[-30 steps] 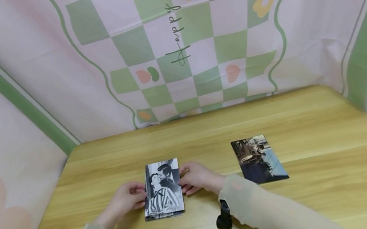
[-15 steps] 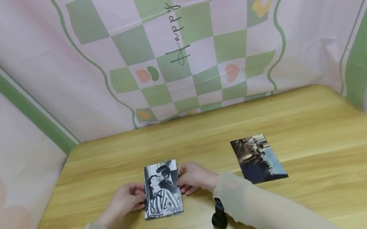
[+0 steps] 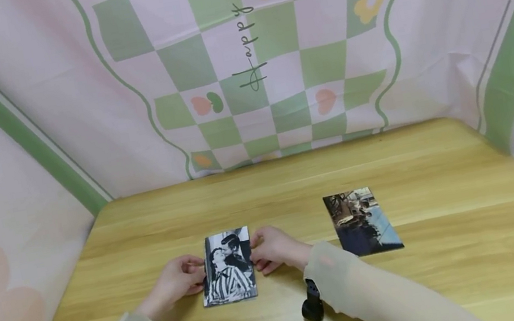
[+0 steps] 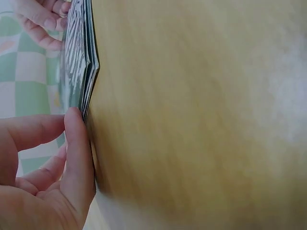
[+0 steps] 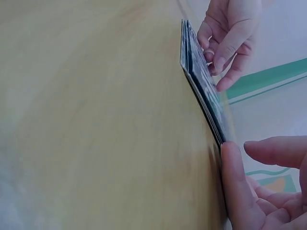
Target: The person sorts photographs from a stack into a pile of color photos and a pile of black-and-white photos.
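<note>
A stack of photo cards (image 3: 227,273) lies left of centre, its top one a black-and-white print of a couple, one in a striped shirt. My left hand (image 3: 177,278) has its fingertips at the stack's left edge. At the opposite edge, my right hand (image 3: 277,250) touches with its fingertips. In the left wrist view, the layered edges of the cards (image 4: 79,52) show small gaps between them, and my thumb (image 4: 78,153) presses at one side. The right wrist view shows the right thumb (image 5: 235,177) against the cards' edge, the forefinger held apart from it.
A colour photo card (image 3: 365,222) lies to the right on the wooden table (image 3: 453,189). A patterned cloth (image 3: 284,81) hangs behind the table's far edge, with more cloth at both sides. Black devices (image 3: 312,305) are strapped at both wrists.
The top card has shifted slightly toward me, and the card ends that stuck out at the near edge now lie almost flush. Both hands stay nearly in place at the sides.
</note>
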